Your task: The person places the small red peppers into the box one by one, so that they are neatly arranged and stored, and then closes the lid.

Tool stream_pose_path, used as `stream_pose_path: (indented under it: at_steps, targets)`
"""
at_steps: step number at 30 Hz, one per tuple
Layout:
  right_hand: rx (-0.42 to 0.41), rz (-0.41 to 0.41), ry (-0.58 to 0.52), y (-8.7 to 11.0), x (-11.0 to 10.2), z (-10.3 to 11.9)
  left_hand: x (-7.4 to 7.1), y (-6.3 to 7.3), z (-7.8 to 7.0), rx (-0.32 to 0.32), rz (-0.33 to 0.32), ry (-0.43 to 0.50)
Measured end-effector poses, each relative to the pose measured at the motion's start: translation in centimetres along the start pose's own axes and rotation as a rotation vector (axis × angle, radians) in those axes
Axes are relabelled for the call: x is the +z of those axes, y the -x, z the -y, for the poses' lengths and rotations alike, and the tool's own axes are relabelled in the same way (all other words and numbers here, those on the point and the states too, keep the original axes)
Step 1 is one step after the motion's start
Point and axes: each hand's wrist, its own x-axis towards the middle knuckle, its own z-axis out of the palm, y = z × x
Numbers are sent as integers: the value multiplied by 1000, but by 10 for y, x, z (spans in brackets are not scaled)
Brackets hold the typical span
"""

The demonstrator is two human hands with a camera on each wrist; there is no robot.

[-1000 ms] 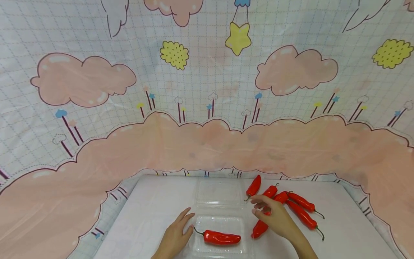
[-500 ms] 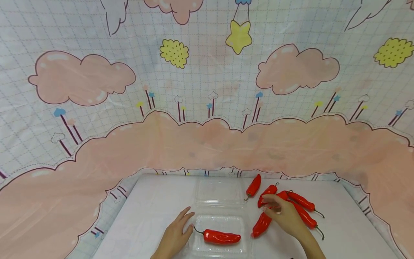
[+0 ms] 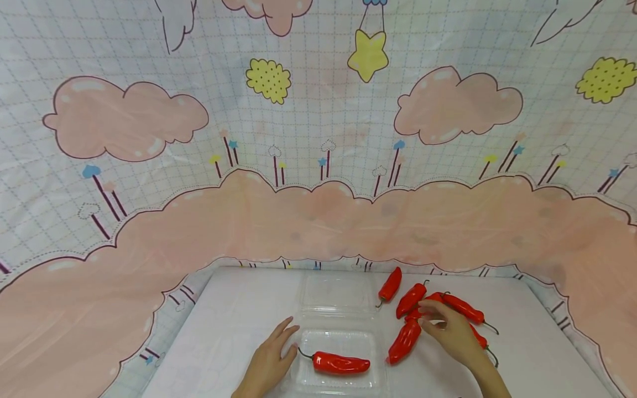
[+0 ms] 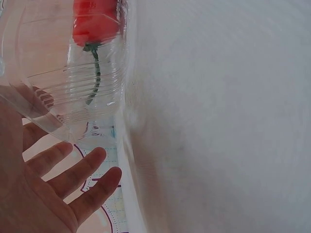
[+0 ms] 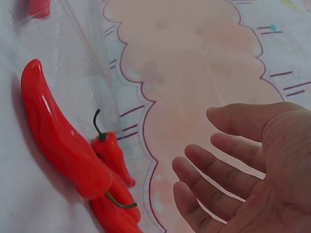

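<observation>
A clear plastic clamshell box [image 3: 343, 338] lies unfolded on the white table, and one red chili pepper [image 3: 340, 364] with a dark green stem lies across its near half. Beside the box's left edge is my left hand [image 3: 266, 362]; in the left wrist view its fingers [image 4: 80, 174] are spread and relaxed, with the thumb side by the clear wall. My right hand [image 3: 450, 334] is over the loose red peppers on the right, nearest a pepper [image 3: 405, 341] lying at a slant. Its fingers are loosely bent and hold nothing in the right wrist view. It covers parts of several peppers.
Several more red peppers lie at the right, including one at the back [image 3: 390, 284] near the box's lid half [image 3: 337, 293] and one with its stem toward the right [image 3: 463, 308]. A patterned cloth [image 3: 318, 226] rises behind the table.
My right hand has moved rightward across the loose peppers, uncovering the slanted one and hiding more of those farther right. The left hand and the pepper in the box stay in place.
</observation>
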Motion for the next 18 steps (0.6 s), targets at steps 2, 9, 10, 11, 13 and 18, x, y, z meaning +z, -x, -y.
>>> stream_pose_path:
  at_steps: [2,9,10,11,13,18]
  targets:
    - [10,-3,3,0,-2,-3,0,0,0,0,1,-3]
    - [41,-10,27,1,-5,-16,0,0,-1,7,-8,-1]
    - [45,-16,35,2,-5,-18,0,0,-1,6,-9,-1]
    - [49,-22,38,2,-5,-19,0,0,-1,4,-8,-1]
    - [59,-30,44,2,-4,-23,-1,0,-1,1,-6,-5]
    - [114,-34,28,1,1,-31,-1,0,-2,-5,9,-3]
